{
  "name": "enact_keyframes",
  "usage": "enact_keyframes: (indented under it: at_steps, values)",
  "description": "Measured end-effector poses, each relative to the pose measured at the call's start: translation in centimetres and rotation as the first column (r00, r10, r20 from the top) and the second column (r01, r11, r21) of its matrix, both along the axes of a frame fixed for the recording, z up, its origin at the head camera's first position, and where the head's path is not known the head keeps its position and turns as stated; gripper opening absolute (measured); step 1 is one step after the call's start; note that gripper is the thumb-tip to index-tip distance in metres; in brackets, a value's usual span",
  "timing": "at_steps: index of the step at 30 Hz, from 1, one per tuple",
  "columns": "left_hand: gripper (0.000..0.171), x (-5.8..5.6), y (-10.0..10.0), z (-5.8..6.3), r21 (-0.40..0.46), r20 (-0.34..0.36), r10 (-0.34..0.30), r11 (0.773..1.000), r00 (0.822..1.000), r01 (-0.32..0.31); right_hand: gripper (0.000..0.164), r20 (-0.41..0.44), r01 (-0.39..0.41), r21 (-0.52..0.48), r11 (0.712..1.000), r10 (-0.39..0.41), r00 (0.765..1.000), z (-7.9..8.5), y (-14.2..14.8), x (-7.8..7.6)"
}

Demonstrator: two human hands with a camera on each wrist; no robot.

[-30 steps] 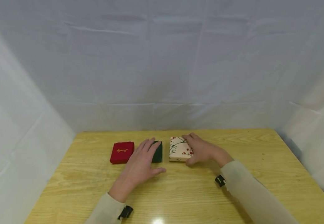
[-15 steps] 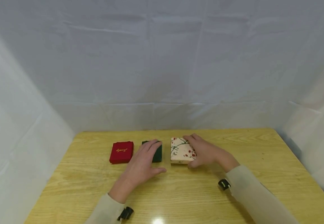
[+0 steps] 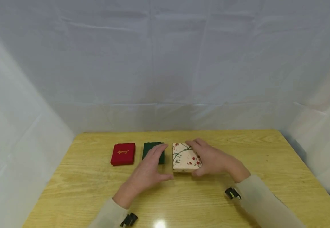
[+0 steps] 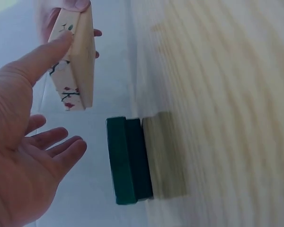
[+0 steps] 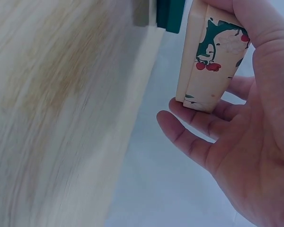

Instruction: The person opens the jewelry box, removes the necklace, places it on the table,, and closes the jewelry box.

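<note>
My right hand (image 3: 214,159) grips a cream box (image 3: 183,158) printed with red blossoms and green branches, thumb at the near side and fingers at the far side. In the left wrist view the box is held up clear of the wooden table. My left hand (image 3: 146,173), fingers spread and relaxed, holds nothing; its thumb reaches toward the cream box and overlaps it in the left wrist view. Behind those fingers a dark green box (image 4: 122,161) lies on the table, partly hidden in the head view.
A red box (image 3: 123,154) with gold lettering lies left of the green one on the wooden table (image 3: 76,177). White sheeting (image 3: 159,69) hangs behind the table and along both sides.
My right hand has lifted the cream box from the table and brought it slightly nearer. My left hand has shifted a little to the right, its fingers now closer to the box.
</note>
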State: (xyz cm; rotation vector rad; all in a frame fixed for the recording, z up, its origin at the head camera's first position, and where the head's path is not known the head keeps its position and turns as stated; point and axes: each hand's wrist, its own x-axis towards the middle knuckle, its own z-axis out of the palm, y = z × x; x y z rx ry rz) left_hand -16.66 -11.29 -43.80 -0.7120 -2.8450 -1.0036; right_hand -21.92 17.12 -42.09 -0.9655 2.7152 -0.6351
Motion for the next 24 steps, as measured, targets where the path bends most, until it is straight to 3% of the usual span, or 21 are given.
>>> enact_keyframes:
  at_steps: [8, 12, 24]
  values:
    - [0.123, 0.6, 0.8, -0.2, 0.174, 0.221, -0.049, 0.985, 0.974, 0.010, 0.121, -0.019, -0.029, -0.028, 0.999, 0.029, 0.999, 0.1, 0.2, 1.1]
    - [0.123, 0.7, 1.1, -0.3, 0.225, 0.253, -0.084, 0.974, 0.964, 0.026, 0.122, -0.014, -0.035, -0.031, 0.999, 0.035, 0.999, 0.4, 0.2, 1.8]
    - [0.129, 1.2, 1.6, -0.6, 0.266, 0.283, -0.126, 0.963, 0.951, 0.048, 0.121, -0.014, -0.046, -0.040, 0.998, 0.045, 0.999, 0.7, 0.1, 3.1]
